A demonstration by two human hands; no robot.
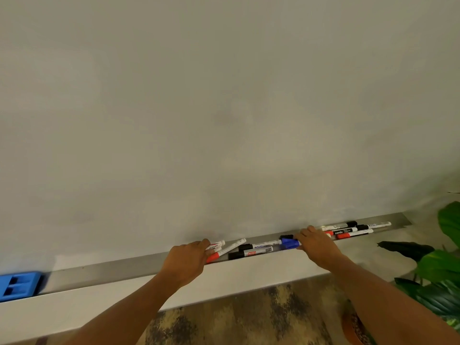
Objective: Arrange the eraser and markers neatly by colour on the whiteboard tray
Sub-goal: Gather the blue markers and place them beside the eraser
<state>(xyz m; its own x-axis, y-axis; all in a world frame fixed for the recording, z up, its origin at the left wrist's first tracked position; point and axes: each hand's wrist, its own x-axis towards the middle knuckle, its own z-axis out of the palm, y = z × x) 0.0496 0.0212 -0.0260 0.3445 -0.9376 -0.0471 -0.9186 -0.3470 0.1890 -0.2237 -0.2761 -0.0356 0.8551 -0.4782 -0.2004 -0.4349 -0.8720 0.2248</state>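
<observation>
A long metal tray runs under the whiteboard. A blue eraser sits at its far left end. My left hand grips red-capped white markers; another red-capped marker leans beside it. Two black markers lie in the middle. My right hand holds a blue-capped marker, with a black cap just behind it. Several black and red markers lie at the tray's right end.
A white ledge runs below the tray. Green plant leaves and an orange pot stand at the lower right. Patterned floor shows beneath.
</observation>
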